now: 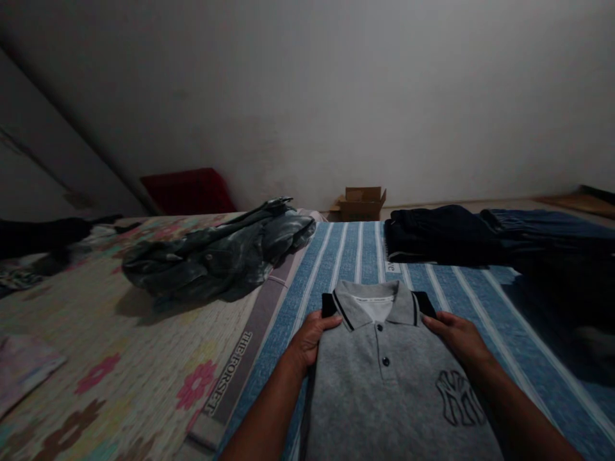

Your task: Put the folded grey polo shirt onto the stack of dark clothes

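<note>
A folded grey polo shirt point(384, 384) with a dark-trimmed collar and a dark chest logo lies on the blue striped sheet point(336, 256). My left hand point(310, 339) grips the shirt's left shoulder edge, thumb on top. My right hand point(456, 336) holds the right shoulder edge the same way. Both forearms reach in from the bottom of the view.
A crumpled grey-green jacket point(216, 256) lies on the floral mattress point(96, 358) to the left. Folded dark clothes point(446, 240) and jeans point(542, 224) sit at the far right of the sheet. A small cardboard box point(362, 203) and a red item point(187, 191) stand by the wall.
</note>
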Demonstrator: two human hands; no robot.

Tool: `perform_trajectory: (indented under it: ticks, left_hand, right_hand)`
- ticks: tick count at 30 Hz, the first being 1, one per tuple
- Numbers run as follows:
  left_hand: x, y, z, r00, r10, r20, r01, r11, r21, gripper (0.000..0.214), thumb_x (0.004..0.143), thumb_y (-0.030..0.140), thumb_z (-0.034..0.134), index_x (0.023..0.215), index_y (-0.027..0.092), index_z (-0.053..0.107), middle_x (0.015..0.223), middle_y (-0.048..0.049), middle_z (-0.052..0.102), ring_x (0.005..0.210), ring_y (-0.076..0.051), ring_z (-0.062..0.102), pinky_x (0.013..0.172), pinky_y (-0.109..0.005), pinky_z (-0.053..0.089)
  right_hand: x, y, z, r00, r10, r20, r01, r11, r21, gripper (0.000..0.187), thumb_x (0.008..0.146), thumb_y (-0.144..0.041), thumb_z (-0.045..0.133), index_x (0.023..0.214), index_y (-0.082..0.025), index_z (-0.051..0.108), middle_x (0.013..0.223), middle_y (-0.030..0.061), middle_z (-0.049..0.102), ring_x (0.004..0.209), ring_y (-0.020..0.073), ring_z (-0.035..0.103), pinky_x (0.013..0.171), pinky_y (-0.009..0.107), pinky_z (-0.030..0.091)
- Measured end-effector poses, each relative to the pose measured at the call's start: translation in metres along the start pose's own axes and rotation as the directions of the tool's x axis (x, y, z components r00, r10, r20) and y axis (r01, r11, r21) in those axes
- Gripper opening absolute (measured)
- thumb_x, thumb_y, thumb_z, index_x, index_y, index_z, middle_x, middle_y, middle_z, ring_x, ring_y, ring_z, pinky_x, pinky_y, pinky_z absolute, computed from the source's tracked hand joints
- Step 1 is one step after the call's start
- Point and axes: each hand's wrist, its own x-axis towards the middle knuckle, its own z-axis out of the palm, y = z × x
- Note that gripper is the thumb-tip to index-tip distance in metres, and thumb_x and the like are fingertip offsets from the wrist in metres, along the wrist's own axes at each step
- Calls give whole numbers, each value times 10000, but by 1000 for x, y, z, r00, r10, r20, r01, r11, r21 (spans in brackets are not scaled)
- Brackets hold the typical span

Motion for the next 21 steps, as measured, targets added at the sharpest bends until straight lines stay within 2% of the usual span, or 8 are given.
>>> perform_trajectory:
  ticks: [4, 7, 12, 14, 16, 18, 21]
  left_hand:
    - [-9, 0, -1, 1000, -20, 7, 20, 1000, -13, 483, 595, 89, 761, 1054, 102, 612, 904, -141, 719, 745, -256, 697, 740, -374, 538]
    - [-16, 1, 0, 999, -25, 25, 25, 1000, -3, 587, 577, 87, 775, 1128, 118, 575, 949, -146, 711, 790, -280, 697, 731, -375, 542]
    - [-18, 3, 6, 996, 80, 29, -81, 997, 17, 813, 570, 70, 775, 1302, 196, 446, 1089, -132, 674, 858, -289, 688, 750, -382, 542]
    - [-15, 4, 7, 991, 130, -31, -129, 991, 36, 917, 571, 55, 769, 1370, 239, 356, 1105, -120, 666, 861, -281, 687, 747, -381, 542]
    - [-11, 5, 7, 977, 163, -135, -155, 986, 66, 976, 577, 44, 759, 1405, 255, 288, 1083, -113, 672, 818, -258, 694, 729, -367, 543]
    - [-7, 7, 7, 958, 188, -216, -171, 981, 94, 945, 583, 39, 747, 1396, 230, 306, 1043, -112, 683, 764, -234, 695, 696, -342, 542]
    - [-1, 9, 6, 943, 217, -252, -194, 974, 114, 832, 582, 40, 738, 1331, 183, 405, 988, -109, 694, 730, -219, 687, 650, -314, 537]
  right_hand:
    - [6, 10, 3, 1000, -5, 31, 2, 993, 121, 281, 589, -449, 687, 635, -181, 616, 560, -5, 614, 534, 166, 555, 505, 269, 404]
    - [12, 19, 5, 1000, -28, -5, 29, 988, 153, 278, 591, -441, 691, 597, -184, 584, 515, -28, 563, 492, 143, 517, 486, 259, 380]
    - [18, 21, 4, 999, -30, 34, 24, 987, 162, 280, 587, -437, 690, 640, -176, 606, 548, -22, 586, 517, 151, 537, 501, 259, 388]
    - [19, 20, 3, 998, -31, 53, 23, 990, 138, 292, 579, -441, 692, 655, -168, 622, 570, -15, 603, 536, 158, 552, 515, 262, 400]
    - [19, 20, 2, 998, -38, 45, 32, 992, 123, 309, 574, -451, 691, 665, -162, 631, 573, -11, 607, 546, 164, 561, 519, 263, 402]
    - [18, 19, 2, 999, -32, 36, 28, 993, 112, 323, 577, -459, 689, 679, -157, 638, 567, -9, 604, 545, 167, 562, 510, 264, 396]
    - [14, 18, 5, 1000, -16, 25, 13, 993, 113, 318, 591, -466, 683, 681, -164, 642, 566, -7, 608, 546, 170, 567, 501, 263, 393]
